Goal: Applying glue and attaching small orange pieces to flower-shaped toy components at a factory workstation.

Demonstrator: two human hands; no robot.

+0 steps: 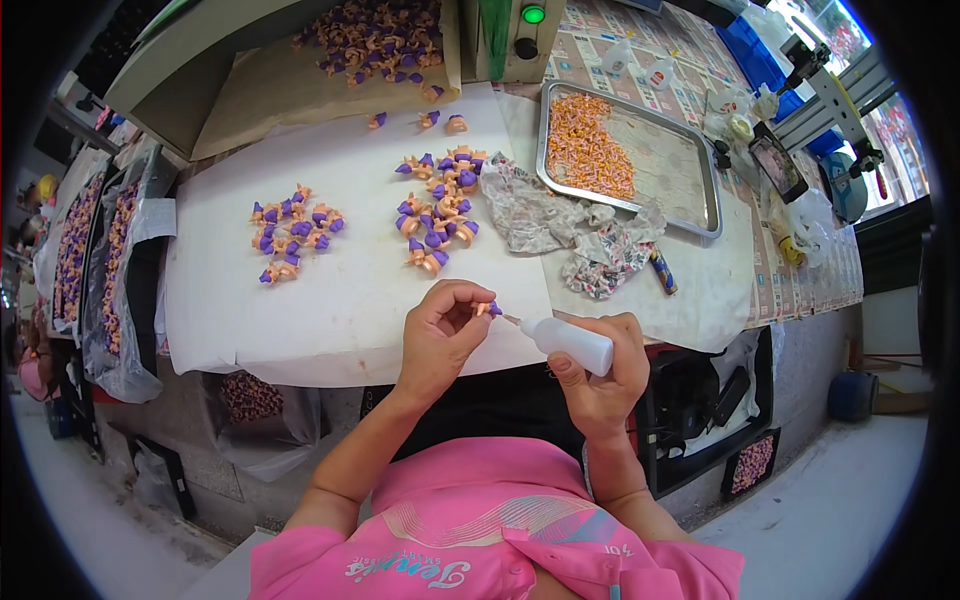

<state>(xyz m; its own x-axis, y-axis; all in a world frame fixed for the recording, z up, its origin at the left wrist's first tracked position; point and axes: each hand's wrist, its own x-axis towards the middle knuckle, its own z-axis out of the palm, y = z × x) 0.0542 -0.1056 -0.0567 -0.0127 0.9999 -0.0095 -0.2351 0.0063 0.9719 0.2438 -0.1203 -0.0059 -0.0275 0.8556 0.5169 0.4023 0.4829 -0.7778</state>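
My left hand [438,338] pinches a small purple and peach plastic piece [489,309] between thumb and fingertips, above the table's near edge. Wrapped round a white squeeze bottle [574,344] is my right hand [612,388]. The bottle lies tilted, its thin nozzle pointing left at the piece; whether the tip touches it I cannot tell. Beyond my hands, two loose groups of similar pieces lie on the white sheet [370,330], a left group [296,230] and a middle group [437,212]. Three single pieces [429,119] sit farther back.
A metal tray [716,200] holding many small orange pieces [588,145] stands at the back right. Crumpled cloths [530,208] and a small dark blue tube [662,270] lie before it. Under a machine hood at the back is a heap of purple pieces [375,40]. Bins [120,260] stand left.
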